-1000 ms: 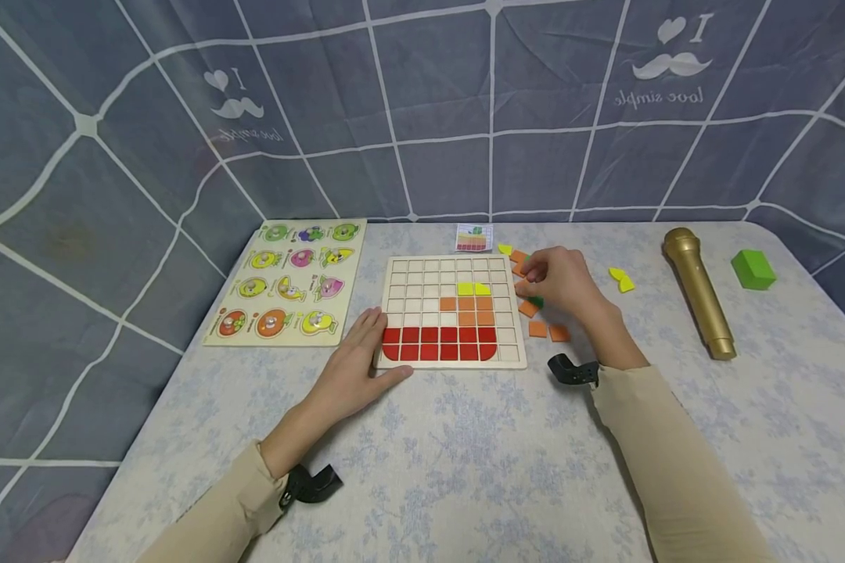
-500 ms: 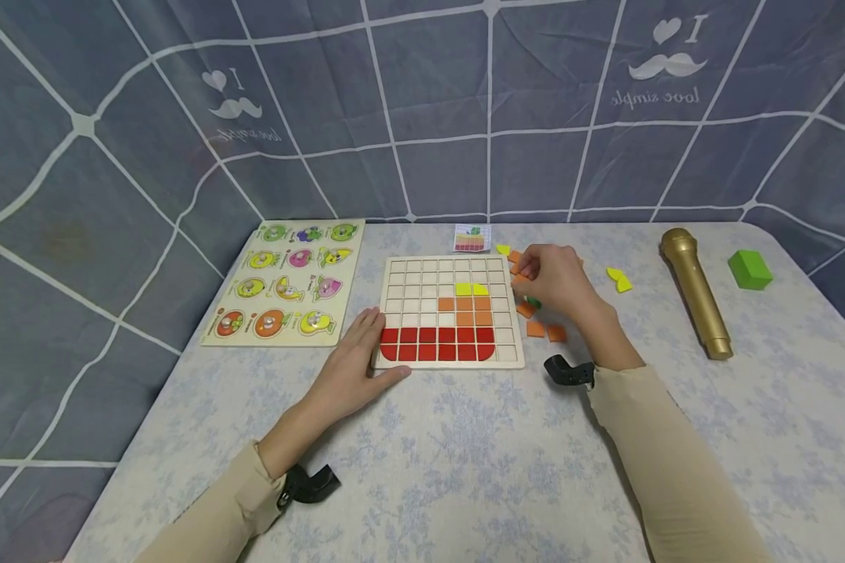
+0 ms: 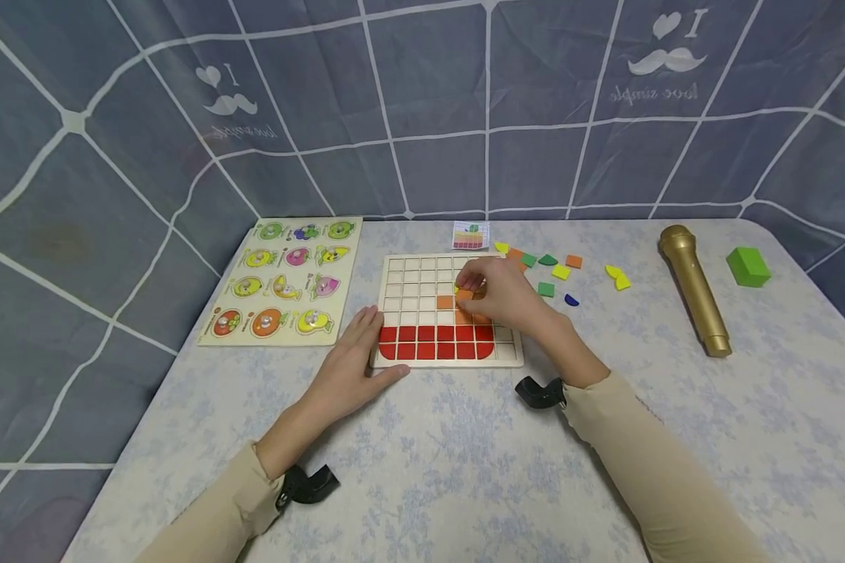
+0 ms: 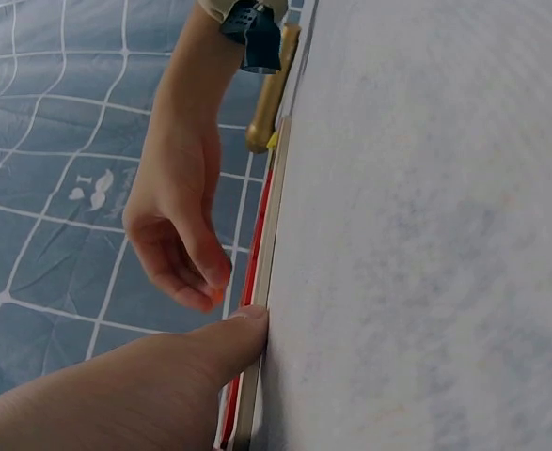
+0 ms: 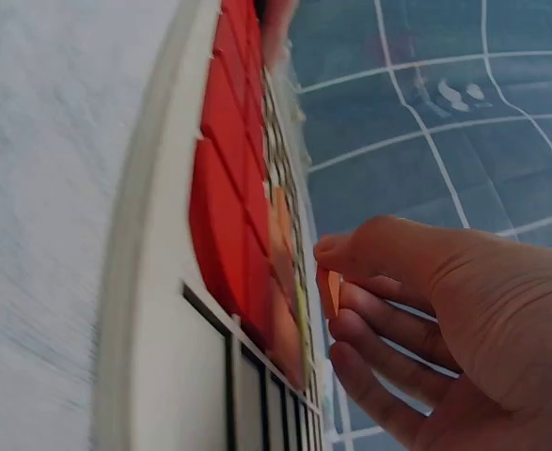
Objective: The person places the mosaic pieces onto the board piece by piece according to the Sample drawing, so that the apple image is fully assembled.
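- Nearest me, the left hand (image 3: 355, 356) rests at the board's near left corner, thumb apart on the near edge, straight fingers lying together along the left side; I judge it is steadying the board.
- The red tiles (image 3: 427, 351) fill two rows at the near side of the wooden grid board (image 3: 411, 277), stopping short of its right edge.
- Just beyond them, the right hand (image 3: 510, 293) is over the board, thumb and fingertips clamped on an orange tile (image 5: 329, 293); my right wrist view shows that tile apart from the grid.
- I read the step as filling in the orange rows. A seated orange square (image 3: 446, 302) has bare cells to its left and on its near side; the next move probably calls for turning the held tile square to a cell, lowering it and letting go.
- Right of the board's far part lie loose pieces: a green square (image 3: 546, 289), a yellow square (image 3: 561, 272) and an orange spare (image 3: 573, 262).
- Farthest, just past the board, sits the picture card (image 3: 470, 235), likely my guide for the colours.
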A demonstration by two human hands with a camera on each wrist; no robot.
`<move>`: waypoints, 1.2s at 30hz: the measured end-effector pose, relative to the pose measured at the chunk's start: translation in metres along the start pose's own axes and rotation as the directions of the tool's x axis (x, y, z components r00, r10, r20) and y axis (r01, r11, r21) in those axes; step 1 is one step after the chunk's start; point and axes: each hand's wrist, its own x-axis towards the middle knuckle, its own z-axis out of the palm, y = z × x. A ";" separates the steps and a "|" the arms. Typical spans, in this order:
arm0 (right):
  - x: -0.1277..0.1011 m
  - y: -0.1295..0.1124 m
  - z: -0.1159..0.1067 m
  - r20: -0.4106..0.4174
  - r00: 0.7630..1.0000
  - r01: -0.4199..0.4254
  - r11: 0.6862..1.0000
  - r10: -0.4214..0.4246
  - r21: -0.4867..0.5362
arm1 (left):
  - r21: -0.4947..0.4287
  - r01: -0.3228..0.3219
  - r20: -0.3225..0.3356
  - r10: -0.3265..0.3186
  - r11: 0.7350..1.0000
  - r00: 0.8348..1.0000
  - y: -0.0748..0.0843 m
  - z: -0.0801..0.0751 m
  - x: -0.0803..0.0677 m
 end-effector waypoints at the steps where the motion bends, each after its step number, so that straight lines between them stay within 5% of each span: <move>1: 0.000 -0.002 0.002 -0.002 1.000 0.002 1.000 -0.002 -0.003 | 0.001 -0.004 -0.004 0.004 1.000 1.000 0.000 -0.001 0.000; 10: -0.004 -0.007 0.018 0.107 0.994 0.016 0.996 -0.025 0.087 | -0.003 0.011 0.013 -0.011 1.000 1.000 0.000 0.001 -0.003; 23: -0.003 -0.009 0.016 0.122 0.991 0.041 0.996 -0.051 0.083 | -0.012 0.009 0.013 -0.009 1.000 1.000 0.001 -0.001 -0.001; 36: -0.013 0.026 -0.052 0.066 0.982 -0.174 0.982 0.178 -0.070 | -0.003 -0.011 -0.007 0.011 1.000 1.000 0.001 0.001 -0.001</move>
